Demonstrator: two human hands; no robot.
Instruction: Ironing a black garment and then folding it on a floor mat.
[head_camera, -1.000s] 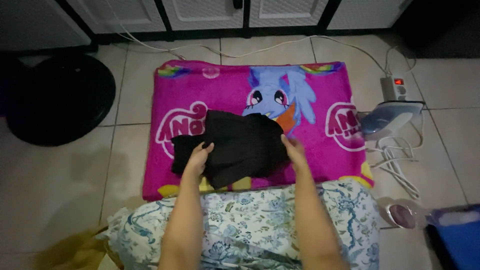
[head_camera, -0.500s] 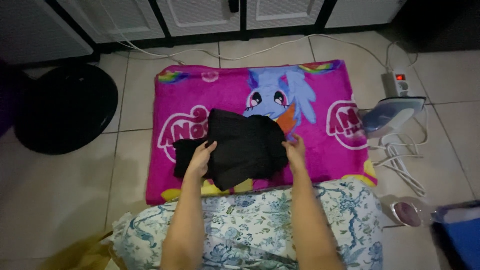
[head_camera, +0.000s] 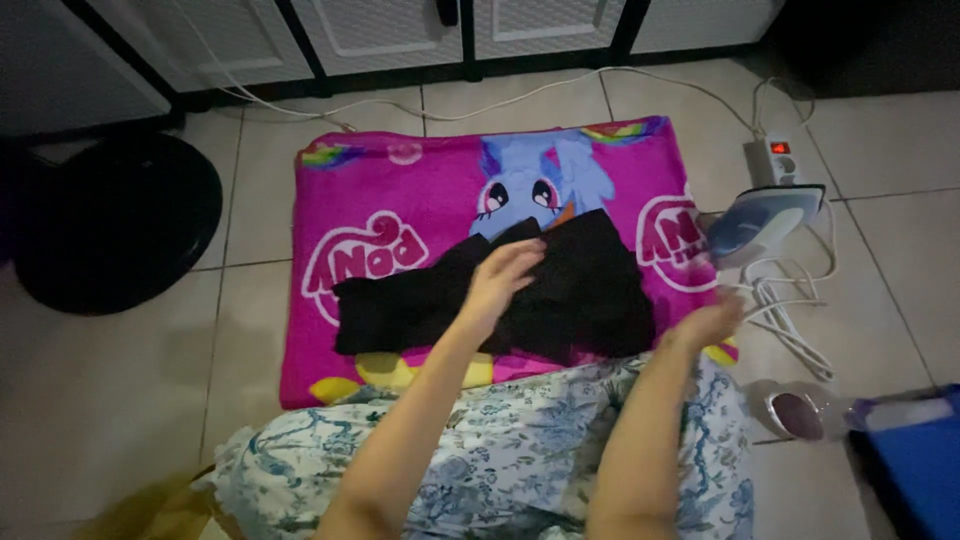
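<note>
Pink blanket (head_camera: 400, 190), spread black garment (head_camera: 580, 290)

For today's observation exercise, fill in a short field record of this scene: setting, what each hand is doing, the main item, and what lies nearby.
Setting: tiled floor, dim light, seen from above
Work surface: pink cartoon blanket spread flat
Main item: black garment lying on the blanket
Left hand: resting on the garment, fingers spread
Right hand: off the garment, open, nearest the iron
Iron: blue and white, at the blanket's right edge
Power strip: beyond the iron, red light on
Lap: blue floral cloth
</note>
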